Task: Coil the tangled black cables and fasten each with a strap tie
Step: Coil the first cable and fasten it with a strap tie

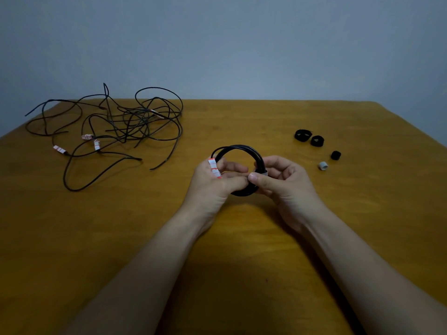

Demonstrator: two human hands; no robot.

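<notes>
Both bare forearms (150, 262) came in from the near edge of the table (101, 238) and met a little before its middle, where the two hands were close together, thumb tips almost touching. Between them the hands held a coiled black cable (242, 148), a round bundle of several turns that stood upright above the wood. On the left side of the coil the left hand (212, 183) had its fingers curled round the turns, and a white label with red marks (214, 168) lay against those fingers. On the right side the right hand (286, 182) pinched a grey strap (264, 173) that sat on the coil; I could not tell whether this strap was already closed. Near the far left corner the tangled black cables (125, 124) were spread in loose loops, some of them rising above the surface and one end reaching past the left edge. Several small white and red labels (58, 148) were fixed on these cables. Toward the right edge, beyond the right hand, four rolled ties lay apart from the coil: two black strap ties (303, 135) just beside each other, one smaller black tie (336, 155) nearer, and a grey strap tie (323, 165) close to it. Behind the far edge stood a plain grey-blue wall (229, 44).
</notes>
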